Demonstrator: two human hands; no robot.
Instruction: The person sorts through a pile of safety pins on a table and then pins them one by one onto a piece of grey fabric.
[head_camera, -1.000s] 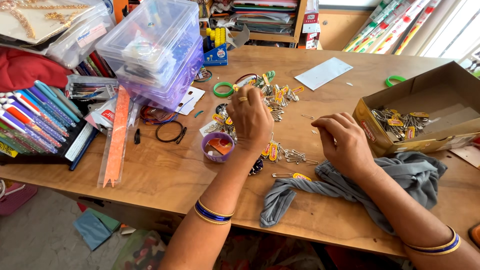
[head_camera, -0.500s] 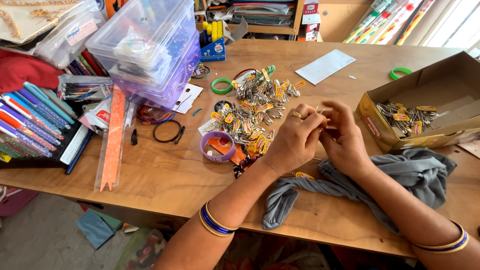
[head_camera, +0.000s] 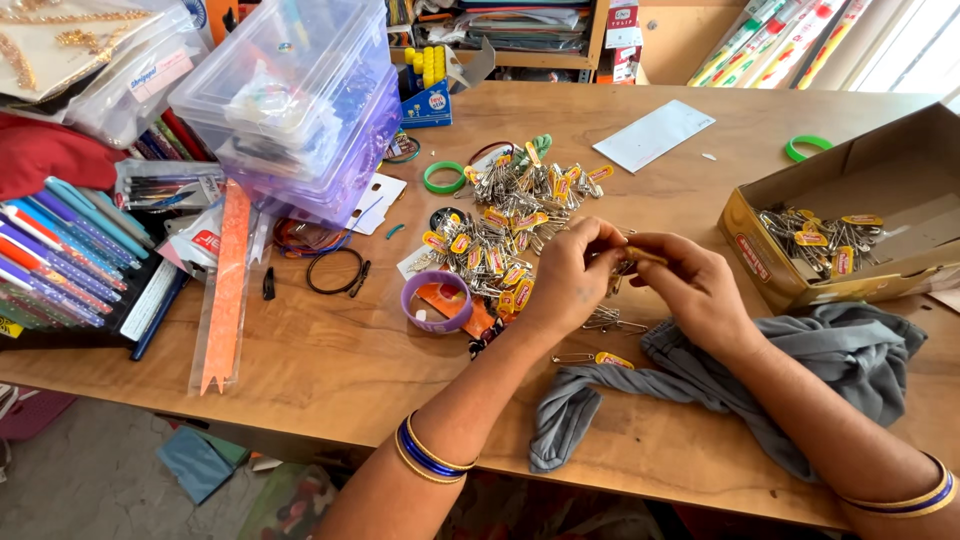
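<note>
A bunch of safety pins (head_camera: 622, 268) is pinched between both hands above the table (head_camera: 330, 400), its long axis running 9 to 3 o'clock. The left hand (head_camera: 570, 280) closes narrowly on one end, the right hand (head_camera: 695, 285) on the other, equally near. The pin pile (head_camera: 510, 225) lies at 10 o'clock, a grey cloth (head_camera: 800, 350) at 5, a cardboard box (head_camera: 850, 235) at 2.

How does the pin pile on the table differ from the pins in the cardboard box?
The pile of safety pins is large and spreads loose over the wooden table; the pins in the box are few and held inside the cardboard box. The pile lies left of both hands, the box to their right. Both are metal pin bunches with yellow tags.
</note>
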